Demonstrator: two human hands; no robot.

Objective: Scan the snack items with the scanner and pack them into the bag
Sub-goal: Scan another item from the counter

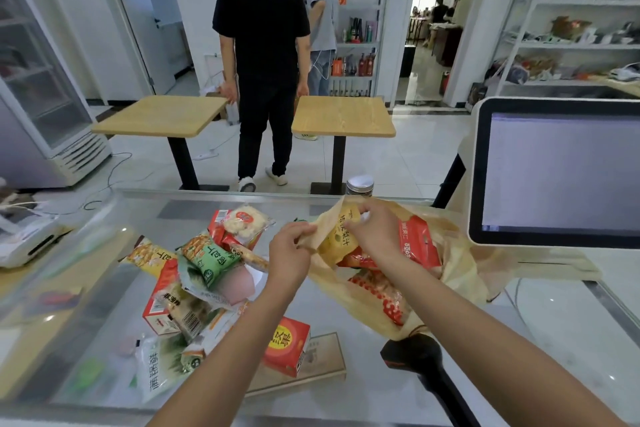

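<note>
Yellow flat snack packet [341, 236] sits upright in the mouth of the translucent beige plastic bag [460, 274], half in. My right hand [372, 229] has its fingers pinched on the packet's top edge, likely to steer it down. My left hand [291, 253] has its fingers clamped on the bag's rim at nine o'clock of the packet, lifting it so the mouth gapes.

Inside the bag, a red foil packet [419, 246] at three o'clock and a red-and-white printed pack [381, 302] at six; the room left is the slot between them and the rim.

Black handheld scanner [415, 354] lies at six o'clock of the bag, touching its bottom corner. Heap of unpacked snack packets and boxes [207, 260] at nine o'clock, near my left wrist. White-framed screen [554, 170] at two o'clock crowds the bag's far side. Bare glass worktop [571, 322] at four o'clock gives room to shift the bag.
</note>
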